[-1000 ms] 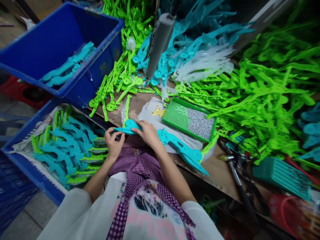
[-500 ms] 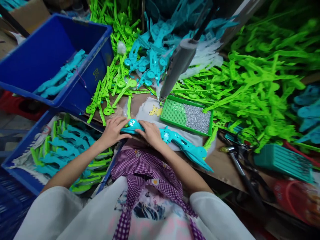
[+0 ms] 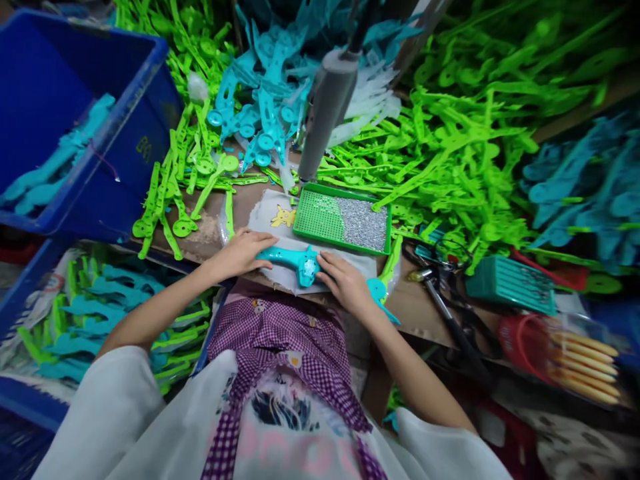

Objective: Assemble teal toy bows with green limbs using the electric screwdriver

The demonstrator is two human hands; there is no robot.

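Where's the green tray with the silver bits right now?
In the head view, the green tray sits slightly right of center, just beyond the turquoise part at the right hand, with the yellow cartoon print close on its left.

Left forearm point(image 3: 167, 303): bare, one, rising from 8 o'clock and aimed toward 2. Left hand point(image 3: 240, 255): back uppermost, fingers point(image 3: 261, 237) extended toward 3 o'clock, thumb point(image 3: 262, 265) parted below them. Right forearm point(image 3: 410, 367): bare, one, rising from 4 o'clock and aimed toward 10. Right hand point(image 3: 347, 281): back uppermost, fingers slightly bent, directed toward 10 o'clock. Hands: near each other, apart; firmness of either grip indeterminable.
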